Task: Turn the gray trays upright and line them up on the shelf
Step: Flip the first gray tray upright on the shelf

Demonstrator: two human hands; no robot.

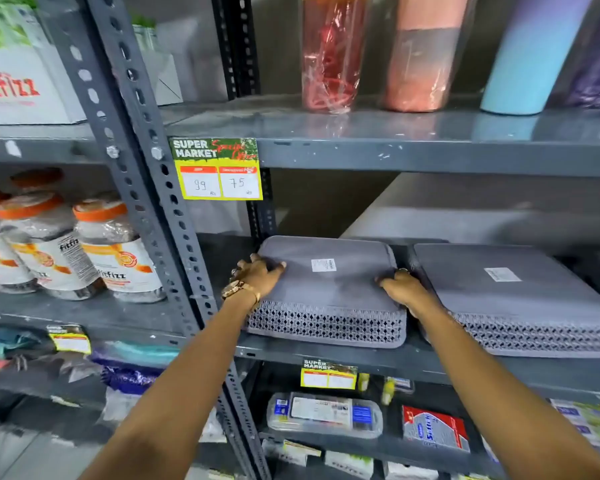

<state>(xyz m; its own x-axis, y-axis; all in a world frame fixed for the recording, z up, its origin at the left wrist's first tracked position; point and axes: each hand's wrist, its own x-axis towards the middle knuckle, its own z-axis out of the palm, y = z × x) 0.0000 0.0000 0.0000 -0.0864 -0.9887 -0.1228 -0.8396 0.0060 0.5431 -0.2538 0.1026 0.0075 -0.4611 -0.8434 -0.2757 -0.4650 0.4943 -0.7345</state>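
Two gray trays with lattice sides lie upside down, side by side on the middle shelf point(326, 358). Each shows a flat bottom with a white label. The left gray tray point(326, 292) is held at both ends. My left hand point(257, 277) grips its left edge, fingers spread over the top. On its right edge my right hand point(400, 289) curls into the gap beside the right gray tray point(513, 299). A darker stack edge shows at the far right behind that tray.
A slotted steel upright point(160, 216) stands just left of my left hand. Tall tumblers point(420, 53) stand on the shelf above, whose front edge carries a price tag point(219, 169). Jars point(115, 251) fill the left bay. Packaged goods point(326, 415) lie on the shelf below.
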